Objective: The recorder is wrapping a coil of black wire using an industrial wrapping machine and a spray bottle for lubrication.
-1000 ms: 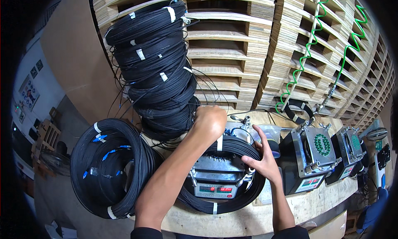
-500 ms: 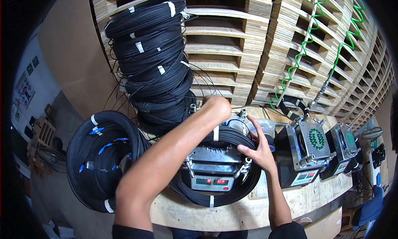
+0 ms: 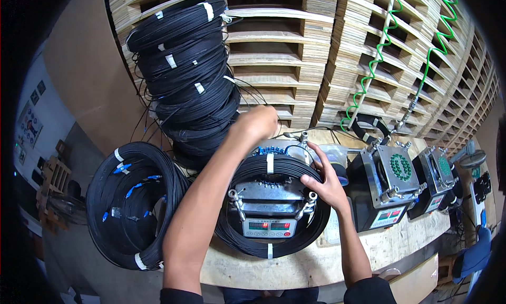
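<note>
A coil of black cable (image 3: 270,249) with white tape bands hangs around a bench machine (image 3: 271,190) with metal corner clamps and a red-lit display. A row of blue connectors (image 3: 273,150) shows along the machine's far side. My left hand (image 3: 258,122) is above and behind the machine's far left corner, its fingers curled in; what they hold, if anything, is hidden. My right hand (image 3: 327,185) lies at the coil's upper right, thumb and fingers spread, the thumb against the cable and the fingertips near the far right clamp.
A tall stack of black cable coils (image 3: 190,88) stands behind on the left. Another coil with blue connectors (image 3: 97,214) is on its side at left. Two similar machines (image 3: 387,183) (image 3: 435,177) stand to the right. Wooden pallets (image 3: 279,56) and green spiral hoses (image 3: 375,61) are behind.
My left hand has moved left and up from the machine's far side, uncovering the row of blue connectors. My right hand stays at the coil. The machine's display reads differently.
</note>
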Demonstrator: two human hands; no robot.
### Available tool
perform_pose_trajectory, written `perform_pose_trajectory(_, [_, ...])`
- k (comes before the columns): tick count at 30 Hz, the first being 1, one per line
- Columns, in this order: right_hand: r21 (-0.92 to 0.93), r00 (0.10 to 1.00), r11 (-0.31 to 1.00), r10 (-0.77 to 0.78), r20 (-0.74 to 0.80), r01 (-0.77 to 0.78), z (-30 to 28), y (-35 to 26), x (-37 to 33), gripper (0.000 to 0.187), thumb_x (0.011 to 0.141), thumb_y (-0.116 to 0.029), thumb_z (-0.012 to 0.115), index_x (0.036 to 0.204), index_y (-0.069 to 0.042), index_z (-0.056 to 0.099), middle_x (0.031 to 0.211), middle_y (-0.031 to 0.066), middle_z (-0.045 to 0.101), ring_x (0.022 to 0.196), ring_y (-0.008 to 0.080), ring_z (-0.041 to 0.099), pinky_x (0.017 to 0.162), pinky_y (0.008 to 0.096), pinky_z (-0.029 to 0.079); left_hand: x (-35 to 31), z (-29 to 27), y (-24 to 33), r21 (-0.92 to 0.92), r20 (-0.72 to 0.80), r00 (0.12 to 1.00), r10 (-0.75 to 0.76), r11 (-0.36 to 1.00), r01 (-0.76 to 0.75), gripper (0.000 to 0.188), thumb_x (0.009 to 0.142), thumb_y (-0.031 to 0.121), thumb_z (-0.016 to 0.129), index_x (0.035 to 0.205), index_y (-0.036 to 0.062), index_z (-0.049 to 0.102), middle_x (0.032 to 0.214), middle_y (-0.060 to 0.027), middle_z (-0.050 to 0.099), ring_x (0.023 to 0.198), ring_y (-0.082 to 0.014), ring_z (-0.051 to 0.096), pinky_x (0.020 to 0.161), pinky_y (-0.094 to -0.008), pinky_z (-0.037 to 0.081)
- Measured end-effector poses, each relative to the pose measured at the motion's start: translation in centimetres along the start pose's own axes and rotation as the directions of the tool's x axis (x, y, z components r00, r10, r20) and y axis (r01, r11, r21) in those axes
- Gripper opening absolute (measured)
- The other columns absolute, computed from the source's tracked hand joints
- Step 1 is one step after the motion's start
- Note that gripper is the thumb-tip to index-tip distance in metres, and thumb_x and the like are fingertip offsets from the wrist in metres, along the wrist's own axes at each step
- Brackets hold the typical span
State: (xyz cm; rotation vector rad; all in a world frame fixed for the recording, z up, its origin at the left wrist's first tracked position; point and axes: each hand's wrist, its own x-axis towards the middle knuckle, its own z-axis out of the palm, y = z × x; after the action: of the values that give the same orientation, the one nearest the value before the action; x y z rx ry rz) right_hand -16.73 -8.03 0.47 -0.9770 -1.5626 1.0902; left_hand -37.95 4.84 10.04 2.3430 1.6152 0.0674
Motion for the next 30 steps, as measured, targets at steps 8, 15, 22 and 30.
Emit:
perform_pose_trajectory(8, [-0.200,0.993,0.979,0.024,-0.114,-0.047,-5.0,1.7,5.8,0.045,0.098,-0.037,0.059,0.130,-0.004,0.059,0.093,0.0107,0.067,0.076,0.0155,0.064,0.071,0.0293,0.052,-1.1,3.6,-5.1,-0.394,-0.114,0.952,0.285,0.866,-0.307,0.029,0.093,0.004,0.054,0.119,0.0018,0.067,0.109,-0.0140,0.072,0.106,-0.0254,0.068,0.096,-0.0342,0.049])
perform_pose_trajectory(15, [-0.846,0.849,0.514,0.502,0.163,-0.142,-1.3,-0.8,17.5,0.078,0.077,-0.067,0.069,0.120,-0.003,0.065,0.098,0.0164,0.071,0.073,0.0249,0.069,0.061,0.0357,0.056,-1.2,4.7,-5.8,-0.329,-0.088,0.951,0.297,0.892,-0.309,0.030,0.091,0.007,0.060,0.120,0.0072,0.068,0.117,-0.0137,0.070,0.111,-0.0281,0.066,0.099,-0.0372,0.048])
perform_pose_trajectory(22, [-0.547,0.791,0.663,0.612,0.003,-0.511,-4.2,2.8,18.5,0.031,0.090,-0.019,0.055,0.102,0.009,0.059,0.083,0.0257,0.067,0.060,0.0338,0.070,0.052,0.0428,0.062,-1.0,5.0,-4.4,-0.235,-0.079,0.967,0.242,0.938,-0.254,0.034,0.090,0.008,0.062,0.121,0.0205,0.070,0.104,-0.0198,0.071,0.097,-0.0304,0.069,0.096,-0.0384,0.048])
perform_pose_trajectory(30, [0.158,0.899,0.886,0.423,0.114,-0.437,-6.1,5.0,12.8,0.023,0.098,-0.020,0.053,0.113,-0.003,0.049,0.085,0.0128,0.062,0.062,0.0220,0.067,0.058,0.0313,0.058,-1.9,4.8,-5.0,-0.247,-0.096,0.972,0.215,0.941,-0.233,0.032,0.091,0.009,0.061,0.118,0.0217,0.072,0.087,-0.0132,0.072,0.083,-0.0230,0.068,0.096,-0.0324,0.038])
